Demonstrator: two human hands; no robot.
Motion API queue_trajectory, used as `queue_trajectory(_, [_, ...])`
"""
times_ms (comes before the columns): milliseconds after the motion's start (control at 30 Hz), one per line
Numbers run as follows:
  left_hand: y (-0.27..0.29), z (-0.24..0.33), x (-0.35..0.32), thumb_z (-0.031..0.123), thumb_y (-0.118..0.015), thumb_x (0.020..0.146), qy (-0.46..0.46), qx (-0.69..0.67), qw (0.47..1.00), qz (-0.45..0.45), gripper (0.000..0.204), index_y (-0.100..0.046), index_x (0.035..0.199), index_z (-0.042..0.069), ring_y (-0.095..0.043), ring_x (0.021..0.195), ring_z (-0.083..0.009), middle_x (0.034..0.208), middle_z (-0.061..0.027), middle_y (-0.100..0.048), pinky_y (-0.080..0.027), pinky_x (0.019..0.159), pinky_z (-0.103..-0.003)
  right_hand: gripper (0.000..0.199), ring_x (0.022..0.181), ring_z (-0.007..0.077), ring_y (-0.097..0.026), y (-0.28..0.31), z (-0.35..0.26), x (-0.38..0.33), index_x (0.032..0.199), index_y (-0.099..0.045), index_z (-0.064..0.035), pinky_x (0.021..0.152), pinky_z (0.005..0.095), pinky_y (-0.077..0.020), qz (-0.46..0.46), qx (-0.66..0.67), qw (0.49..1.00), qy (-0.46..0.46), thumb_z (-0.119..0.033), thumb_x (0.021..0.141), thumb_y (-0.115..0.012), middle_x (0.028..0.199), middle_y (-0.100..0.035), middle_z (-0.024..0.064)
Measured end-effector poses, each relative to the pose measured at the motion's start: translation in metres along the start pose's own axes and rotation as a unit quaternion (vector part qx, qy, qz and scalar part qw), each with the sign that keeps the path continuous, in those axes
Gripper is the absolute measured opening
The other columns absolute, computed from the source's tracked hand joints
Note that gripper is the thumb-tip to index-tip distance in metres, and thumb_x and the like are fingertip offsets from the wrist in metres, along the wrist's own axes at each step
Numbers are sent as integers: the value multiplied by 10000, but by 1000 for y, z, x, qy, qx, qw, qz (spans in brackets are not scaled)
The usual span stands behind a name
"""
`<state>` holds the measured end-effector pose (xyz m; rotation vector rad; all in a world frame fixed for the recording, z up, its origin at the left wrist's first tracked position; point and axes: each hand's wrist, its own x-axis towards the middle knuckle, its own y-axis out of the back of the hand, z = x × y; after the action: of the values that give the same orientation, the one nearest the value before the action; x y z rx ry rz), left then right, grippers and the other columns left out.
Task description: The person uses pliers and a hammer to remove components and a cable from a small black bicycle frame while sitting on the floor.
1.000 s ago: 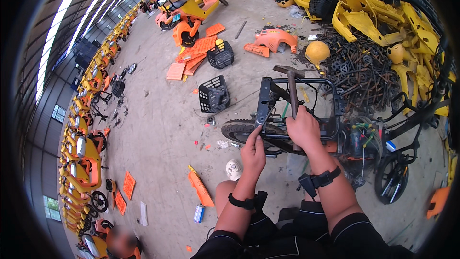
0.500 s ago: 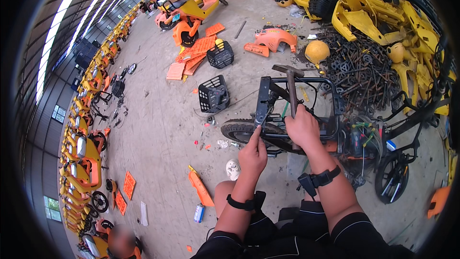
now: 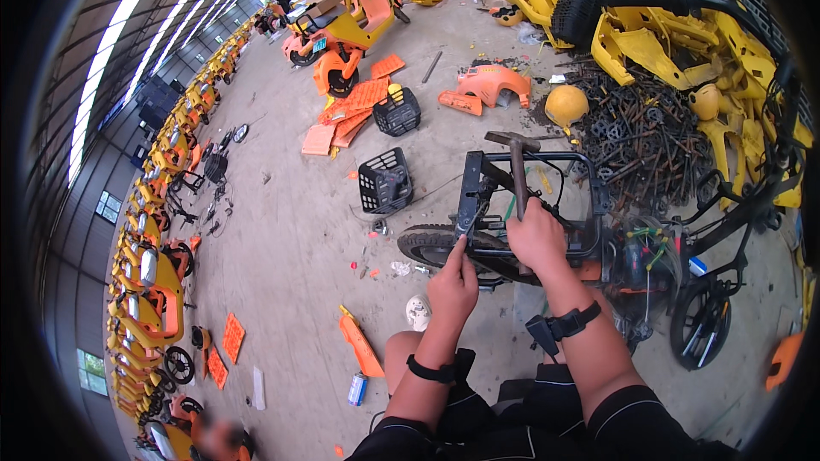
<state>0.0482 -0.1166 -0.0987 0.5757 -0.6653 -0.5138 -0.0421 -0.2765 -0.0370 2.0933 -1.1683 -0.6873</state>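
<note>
At centre, right hand (image 3: 536,237): fingers clamped round hammer (image 3: 517,169), head at 12 o'clock.
Left hand (image 3: 453,284): fingertips pinch something small (hidden) against black frame (image 3: 471,192).
Wheel (image 3: 436,245): partly covered.

Single head-worn fisheye view, looking down and forward from your own head. Your forearms enter from the lower edge; your left hand (image 3: 453,283) and right hand (image 3: 536,235) sit near the centre of the frame, close to the lens. The concrete floor (image 3: 282,230) stretches away toward the upper left, where straight lines bow along the rim. Detail at the dark rim is probably too distorted to judge. No second view shares this scene.
</note>
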Motion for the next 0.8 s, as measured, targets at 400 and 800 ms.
queue_trajectory(400, [-7,1,-6,163,-616,962,8,-3,999,54,390,-661,1347,203,-681,627,-361,739,-177,-688,-521,556,-444,401,1048,448,-677,-1,-2,-2,1144,-577,28,950,518,-516,-3,-8,1000,-12,-293,904,-554,1087,-703,290])
queue_trajectory(800, [5,13,-19,180,-584,996,49,-24,998,34,412,-616,1402,241,-669,646,-400,714,-219,-656,-509,575,-458,441,1077,443,-667,-1,-2,-8,1164,-607,24,964,508,-508,9,-7,1000,-11,-317,889,-566,1115,-700,283])
